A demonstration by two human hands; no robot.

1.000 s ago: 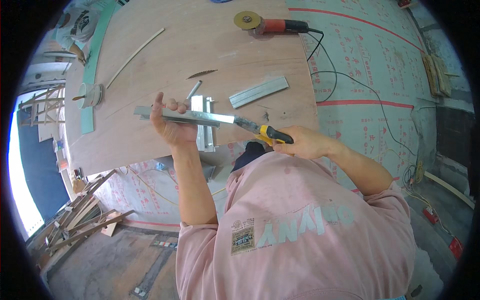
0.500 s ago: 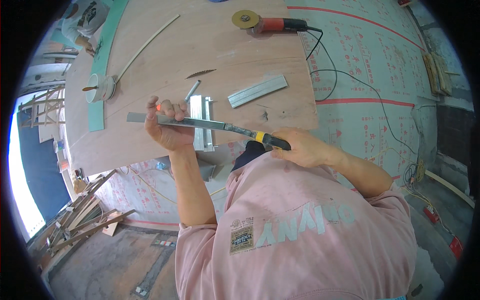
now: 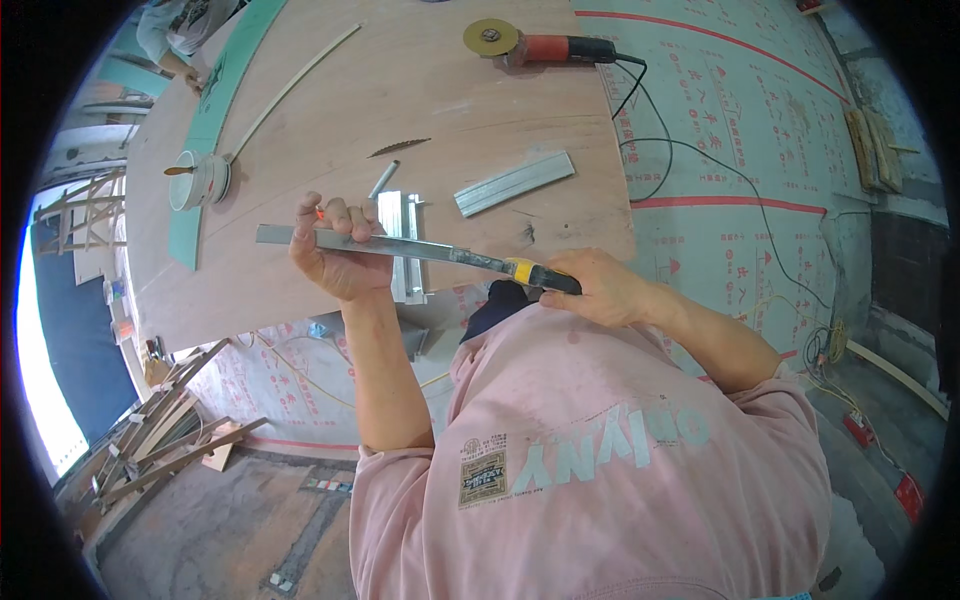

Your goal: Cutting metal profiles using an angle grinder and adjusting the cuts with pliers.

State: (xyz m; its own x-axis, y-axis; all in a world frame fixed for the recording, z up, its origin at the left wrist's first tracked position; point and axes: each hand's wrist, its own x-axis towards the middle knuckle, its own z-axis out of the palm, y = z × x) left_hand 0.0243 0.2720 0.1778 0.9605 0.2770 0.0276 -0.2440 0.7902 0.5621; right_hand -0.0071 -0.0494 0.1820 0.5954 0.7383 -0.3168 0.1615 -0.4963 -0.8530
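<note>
My right hand is closed round the black-and-yellow handle of what looks like a pair of tin snips. Their dark jaws meet the end of a narrow grey metal strip. Around that strip's other part the fingers of my left hand are curled, palm up, with its free end sticking out to the left. A small orange-red bit shows between the left fingers; its kind is hidden. Beneath the strip, short silvery metal channel pieces lie at the table's near edge. Another channel piece rests further right.
On the wooden table lie an angle grinder, a thin pale strip, a saw-toothed blade and a small grey rod. A white bucket stands left, by a green board. Another person works far left.
The other person's hand and the green board have shifted slightly at the far left. My hands, the snips and the strip stay almost as they were.
</note>
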